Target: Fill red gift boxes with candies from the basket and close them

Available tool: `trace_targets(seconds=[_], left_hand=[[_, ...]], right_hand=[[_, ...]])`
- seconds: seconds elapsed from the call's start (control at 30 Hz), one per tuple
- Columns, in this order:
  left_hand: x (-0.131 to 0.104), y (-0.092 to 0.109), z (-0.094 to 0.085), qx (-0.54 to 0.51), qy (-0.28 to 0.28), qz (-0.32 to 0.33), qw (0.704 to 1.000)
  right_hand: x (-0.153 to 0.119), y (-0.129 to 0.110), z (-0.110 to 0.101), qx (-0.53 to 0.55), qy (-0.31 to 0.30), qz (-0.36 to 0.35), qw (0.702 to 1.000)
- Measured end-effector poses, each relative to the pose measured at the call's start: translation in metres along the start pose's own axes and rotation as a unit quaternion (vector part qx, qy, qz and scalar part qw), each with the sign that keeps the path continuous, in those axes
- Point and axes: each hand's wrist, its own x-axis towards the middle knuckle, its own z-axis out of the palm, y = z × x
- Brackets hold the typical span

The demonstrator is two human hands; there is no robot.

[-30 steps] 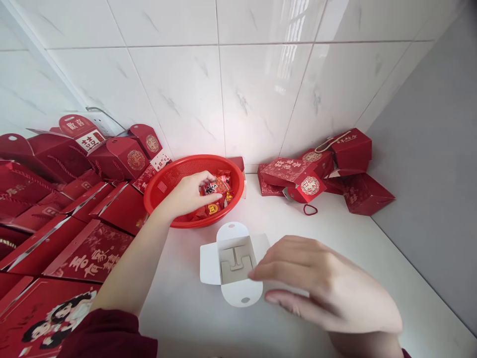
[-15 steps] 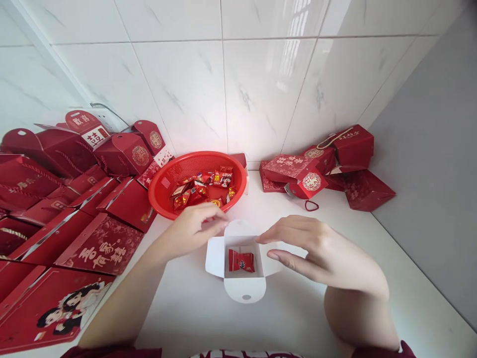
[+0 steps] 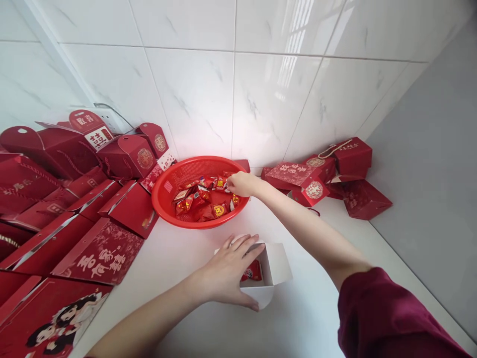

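Note:
An open white paper box (image 3: 280,262) stands on the table with its flaps spread out. My left hand (image 3: 229,273) spans it from the left, fingers on the far edge and thumb at the near side. Part of a red wrapped snack packet (image 3: 254,271) shows inside; the hand covers the rest. Farther back, my right hand (image 3: 245,184) reaches over the rim of a red plastic basket (image 3: 161,201). Its fingers are closed on a red-and-white candy packet (image 3: 220,184) at the basket's right side. Several other wrapped sweets (image 3: 214,211) lie in the basket.
Red gift boxes (image 3: 99,253) crowd the left side of the white table (image 3: 179,318). More red boxes (image 3: 294,174) lie at the back right by the tiled wall (image 3: 197,99). A grey panel (image 3: 428,174) borders the right side.
My right hand has moved from beside the white box into the red basket. My left hand has come down onto the box, which now sits slightly turned.

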Motion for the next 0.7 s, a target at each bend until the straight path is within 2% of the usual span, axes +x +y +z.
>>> trace_targets(seconds=[0.1,0.23,0.33,0.5,0.7], left_hand=[[-0.002,0.000,-0.003,-0.016,-0.008,-0.007,1.000],[-0.003,-0.002,0.000,-0.021,-0.010,-0.004,1.000],[-0.003,-0.005,0.005,-0.017,0.011,0.011,1.000],[-0.002,-0.009,0.009,-0.023,0.023,0.027,0.999],[-0.001,-0.011,0.011,-0.018,0.026,0.031,0.999]], right_hand=[[0.041,0.005,0.013,-0.021,-0.052,0.036,0.998],[0.074,0.017,0.021,-0.020,-0.021,0.058,0.998],[0.091,0.025,0.026,0.004,-0.003,0.059,0.998],[0.115,0.032,0.036,0.061,-0.032,0.041,0.997],[0.128,0.032,0.037,0.030,0.035,0.034,0.998]])
